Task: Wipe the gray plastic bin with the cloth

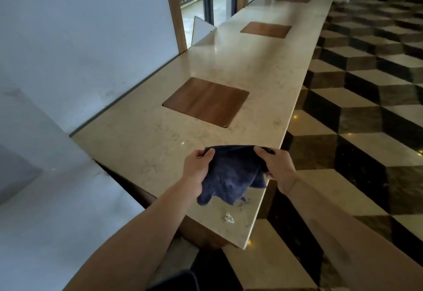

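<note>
Head cam is showing a long beige stone counter (pixel 142 144) with wood inlay squares (pixel 206 100); over its near end we're stretching the dark blue cloth (pixel 231 174), left hand (pixel 198 171) and right hand (pixel 277 167) each pinching a top corner. Gray bin isn't showing anywhere.

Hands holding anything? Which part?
Both hands hold the dark blue cloth by its upper edge: left hand and right hand at opposite corners.

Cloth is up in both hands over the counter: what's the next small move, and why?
Probably fold the dark cloth into a pad. The left hand and right hand pinch its top corners, so it hangs loose and bunched above the stone counter. No gray bin shows in this view, so look for it next.
</note>
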`<state>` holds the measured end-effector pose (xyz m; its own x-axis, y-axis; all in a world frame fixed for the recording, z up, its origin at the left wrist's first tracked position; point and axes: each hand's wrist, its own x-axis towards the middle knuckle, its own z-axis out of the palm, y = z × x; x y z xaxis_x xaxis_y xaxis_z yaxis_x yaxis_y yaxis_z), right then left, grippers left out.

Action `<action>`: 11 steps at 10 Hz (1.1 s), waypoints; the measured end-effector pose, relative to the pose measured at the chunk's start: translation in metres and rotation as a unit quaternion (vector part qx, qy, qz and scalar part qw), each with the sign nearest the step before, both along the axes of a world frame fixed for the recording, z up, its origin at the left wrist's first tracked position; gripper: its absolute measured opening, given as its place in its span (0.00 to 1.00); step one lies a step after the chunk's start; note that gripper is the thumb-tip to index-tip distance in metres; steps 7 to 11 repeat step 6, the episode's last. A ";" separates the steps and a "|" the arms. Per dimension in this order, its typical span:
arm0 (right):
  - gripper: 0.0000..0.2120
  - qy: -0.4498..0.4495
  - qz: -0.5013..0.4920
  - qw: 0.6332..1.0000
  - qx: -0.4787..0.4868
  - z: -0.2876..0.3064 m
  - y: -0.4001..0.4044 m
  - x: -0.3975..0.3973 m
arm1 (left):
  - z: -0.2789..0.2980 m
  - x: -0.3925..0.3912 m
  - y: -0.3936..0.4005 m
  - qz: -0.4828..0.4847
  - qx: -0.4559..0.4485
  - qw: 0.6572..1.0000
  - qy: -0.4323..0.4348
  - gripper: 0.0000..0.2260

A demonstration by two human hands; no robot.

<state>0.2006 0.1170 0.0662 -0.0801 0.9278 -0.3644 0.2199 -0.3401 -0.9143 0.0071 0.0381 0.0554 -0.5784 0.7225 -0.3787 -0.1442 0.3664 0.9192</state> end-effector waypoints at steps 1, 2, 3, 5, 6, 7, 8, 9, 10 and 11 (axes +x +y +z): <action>0.09 -0.023 0.007 0.999 -0.027 -0.028 0.015 -0.012 | -0.027 -0.010 0.017 -0.002 -0.032 0.999 -0.022 0.10; 0.09 -0.065 0.020 0.998 -0.011 -0.061 0.035 -0.026 | -0.061 -0.026 0.043 -0.031 -0.066 0.997 0.031 0.09; 0.09 -0.118 0.029 0.992 0.033 -0.076 0.044 -0.032 | -0.076 -0.034 0.056 -0.063 -0.076 0.991 0.095 0.07; 0.13 -0.255 0.105 0.955 0.109 -0.091 0.053 -0.026 | -0.097 -0.046 0.065 -0.143 -0.080 0.939 0.301 0.07; 0.16 -0.275 0.067 0.949 0.139 -0.087 0.045 -0.019 | -0.094 -0.051 0.054 -0.116 -0.047 0.941 0.316 0.07; 0.16 -0.275 0.067 0.949 0.139 -0.087 0.045 -0.019 | -0.094 -0.051 0.054 -0.116 -0.047 0.941 0.316 0.07; 0.16 -0.275 0.067 0.949 0.139 -0.087 0.045 -0.019 | -0.094 -0.051 0.054 -0.116 -0.047 0.941 0.316 0.07; 0.16 -0.275 0.067 0.949 0.139 -0.087 0.045 -0.019 | -0.094 -0.051 0.054 -0.116 -0.047 0.941 0.316 0.07; 0.16 -0.275 0.067 0.949 0.139 -0.087 0.045 -0.019 | -0.094 -0.051 0.054 -0.116 -0.047 0.941 0.316 0.07; 0.16 -0.275 0.067 0.949 0.139 -0.087 0.045 -0.019 | -0.094 -0.051 0.054 -0.116 -0.047 0.941 0.316 0.07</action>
